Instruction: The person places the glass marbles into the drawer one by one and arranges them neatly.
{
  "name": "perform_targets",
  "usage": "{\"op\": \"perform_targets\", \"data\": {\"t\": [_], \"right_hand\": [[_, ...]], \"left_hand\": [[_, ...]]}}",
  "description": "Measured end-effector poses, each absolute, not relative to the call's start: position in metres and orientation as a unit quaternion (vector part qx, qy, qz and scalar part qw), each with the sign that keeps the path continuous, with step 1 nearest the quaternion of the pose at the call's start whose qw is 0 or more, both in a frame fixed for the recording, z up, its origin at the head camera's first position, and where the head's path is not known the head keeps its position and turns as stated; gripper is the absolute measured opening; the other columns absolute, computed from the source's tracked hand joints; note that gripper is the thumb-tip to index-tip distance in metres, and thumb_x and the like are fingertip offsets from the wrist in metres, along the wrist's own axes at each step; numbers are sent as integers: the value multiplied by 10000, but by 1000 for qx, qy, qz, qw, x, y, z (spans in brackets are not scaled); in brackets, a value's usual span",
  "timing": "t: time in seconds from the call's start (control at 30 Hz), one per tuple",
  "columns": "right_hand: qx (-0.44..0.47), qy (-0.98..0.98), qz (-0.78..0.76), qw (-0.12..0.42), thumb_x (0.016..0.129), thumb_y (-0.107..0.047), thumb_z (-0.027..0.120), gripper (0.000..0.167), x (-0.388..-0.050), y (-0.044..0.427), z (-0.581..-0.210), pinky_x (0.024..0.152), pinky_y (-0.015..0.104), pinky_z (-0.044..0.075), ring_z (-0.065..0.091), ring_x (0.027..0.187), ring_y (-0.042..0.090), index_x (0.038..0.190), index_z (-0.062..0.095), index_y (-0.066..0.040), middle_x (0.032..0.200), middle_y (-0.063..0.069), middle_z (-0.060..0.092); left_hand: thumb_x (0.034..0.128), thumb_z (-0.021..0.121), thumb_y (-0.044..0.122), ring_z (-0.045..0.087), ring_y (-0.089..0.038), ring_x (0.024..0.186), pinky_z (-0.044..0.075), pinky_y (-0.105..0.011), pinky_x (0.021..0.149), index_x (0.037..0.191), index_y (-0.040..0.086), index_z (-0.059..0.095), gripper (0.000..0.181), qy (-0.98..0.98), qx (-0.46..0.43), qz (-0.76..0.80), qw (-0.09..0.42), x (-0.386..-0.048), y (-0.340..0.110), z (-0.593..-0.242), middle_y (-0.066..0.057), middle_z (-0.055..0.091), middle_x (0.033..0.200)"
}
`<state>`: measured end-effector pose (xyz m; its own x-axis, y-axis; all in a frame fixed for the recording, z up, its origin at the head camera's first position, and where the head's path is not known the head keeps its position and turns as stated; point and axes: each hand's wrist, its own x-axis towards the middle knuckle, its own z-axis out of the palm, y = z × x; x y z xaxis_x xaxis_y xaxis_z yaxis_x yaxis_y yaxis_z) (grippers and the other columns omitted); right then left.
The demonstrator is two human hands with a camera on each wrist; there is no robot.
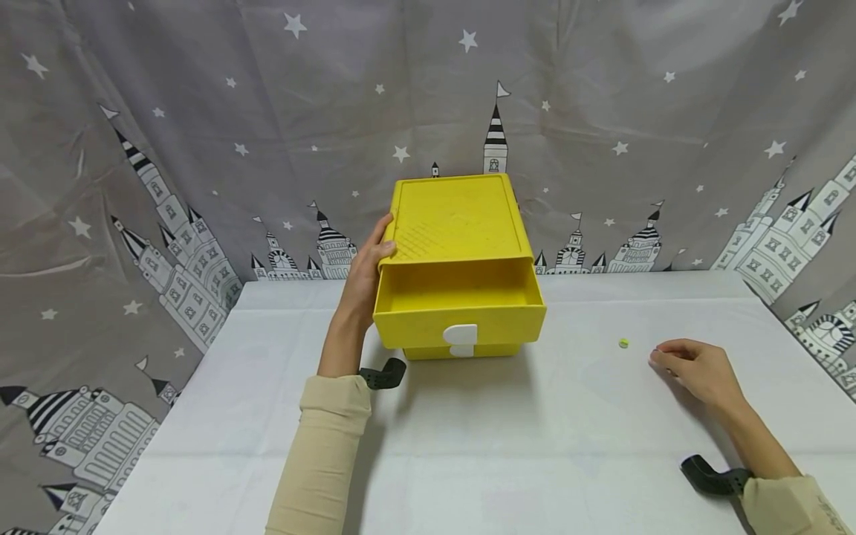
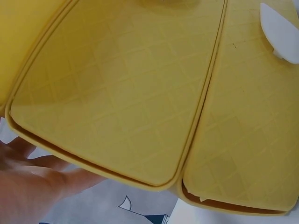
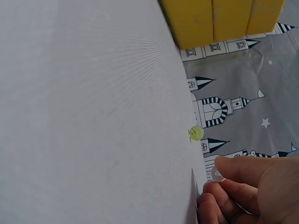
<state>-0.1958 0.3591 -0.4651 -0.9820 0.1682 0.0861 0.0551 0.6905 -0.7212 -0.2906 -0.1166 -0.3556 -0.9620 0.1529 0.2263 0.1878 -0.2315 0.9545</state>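
Note:
A yellow drawer unit stands on the white table with its top drawer pulled out. My left hand rests against the unit's left side, thumb near the top edge; in the left wrist view, its fingers reach behind the yellow panels. To the right of the unit, my right hand pinches a small clear marble between thumb and fingertips, low over the table. Just left of this hand lies a clear marble with yellow-green inside, also seen as the green marble in the right wrist view.
The white tabletop spreads in front of and beside the unit. Behind it hangs a grey curtain printed with castles and stars. White handles stick out from the drawer fronts, and a lower drawer sits beneath the pulled-out one.

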Motion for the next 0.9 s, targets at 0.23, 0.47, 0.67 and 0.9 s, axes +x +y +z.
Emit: {"op": "perform_targets", "data": {"t": [0.23, 0.47, 0.67, 0.9], "right_hand": [[-64, -922, 377, 65, 934, -279, 664, 418, -196, 359, -465, 598, 220, 453, 534, 724, 40, 1116, 664, 98, 977, 147, 686], [-58, -924, 374, 58, 935, -292, 661, 431, -195, 360, -463, 609, 224, 449, 524, 740, 29, 1127, 663, 94, 1005, 160, 688], [-65, -920, 384, 54, 942, -288, 653, 433, -194, 359, -461, 611, 222, 452, 538, 737, 31, 1137, 656, 98, 1004, 153, 689], [-66, -909, 407, 55, 953, -287, 640, 431, -194, 355, -456, 621, 219, 456, 570, 734, 34, 1155, 652, 94, 1006, 122, 701]], "left_hand": [[930, 476, 268, 423, -206, 1294, 341, -392, 1077, 1562, 271, 297, 657, -623, -142, -769, 11, -290, -116, -354, 18, 288, 1569], [928, 477, 271, 424, -204, 1288, 337, -399, 1078, 1563, 258, 292, 662, -619, -144, -772, 12, -289, -116, -353, 11, 294, 1563], [929, 475, 270, 413, -204, 1299, 332, -402, 1081, 1566, 256, 283, 666, -619, -145, -772, 11, -290, -116, -353, 16, 278, 1572], [931, 467, 263, 412, -212, 1295, 333, -401, 1077, 1565, 252, 285, 661, -620, -150, -770, 10, -290, -116, -354, 8, 279, 1571]]}}
